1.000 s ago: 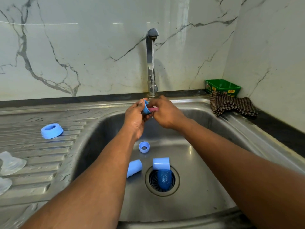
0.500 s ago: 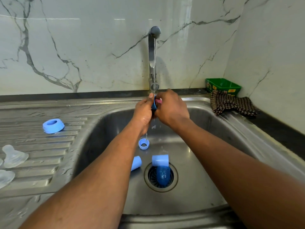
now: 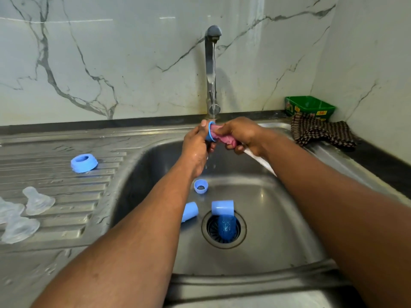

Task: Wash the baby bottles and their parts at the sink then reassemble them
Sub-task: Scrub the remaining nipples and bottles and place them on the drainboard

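Observation:
My left hand [image 3: 195, 143] grips a small blue ring-shaped bottle part [image 3: 210, 130] under the running tap [image 3: 212, 70]. My right hand [image 3: 241, 135] holds a pink cloth [image 3: 223, 137] pushed against the ring's opening. In the steel sink basin [image 3: 278, 218] lie a blue cap [image 3: 200, 186], a blue cylinder [image 3: 190, 211] partly behind my left forearm, and a blue bottle [image 3: 223, 215] over the drain. On the draining board [image 3: 55, 192] sit a blue collar ring [image 3: 83, 162] and three clear silicone teats [image 3: 37, 201].
A green box [image 3: 310, 107] stands in the back right corner, with a brown checked cloth [image 3: 320, 132] draped over the sink's rim in front of it. Marble walls close off the back and the right.
Water now runs visibly from the tap onto the ring. My right hand has drawn slightly right, baring more of the pink cloth.

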